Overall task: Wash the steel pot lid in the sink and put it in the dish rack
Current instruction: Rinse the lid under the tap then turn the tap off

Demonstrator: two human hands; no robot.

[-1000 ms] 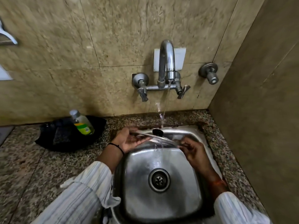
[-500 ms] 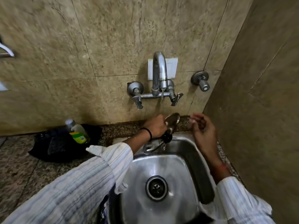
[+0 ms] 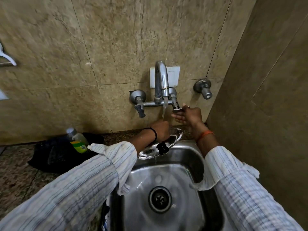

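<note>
My left hand (image 3: 160, 131) grips the steel pot lid (image 3: 174, 139) by its upper edge and holds it tilted over the back rim of the steel sink (image 3: 185, 152). The lid's black knob (image 3: 163, 148) points toward me. Water runs from the tap spout (image 3: 161, 80) onto my left hand and the lid. My right hand (image 3: 189, 115) is raised to the tap's right lever handle (image 3: 176, 110), fingers on it. No dish rack is in sight.
A black tray (image 3: 55, 155) on the granite counter left of the sink holds a green-labelled soap bottle (image 3: 78, 140). A side wall stands close on the right. A second valve (image 3: 203, 88) juts from the back wall. A metal bracket (image 3: 6, 57) is at far left.
My right hand let go of the lid and rose to the tap's right handle. My left hand tipped the lid up at the sink's back rim. The water stream looks stronger.
</note>
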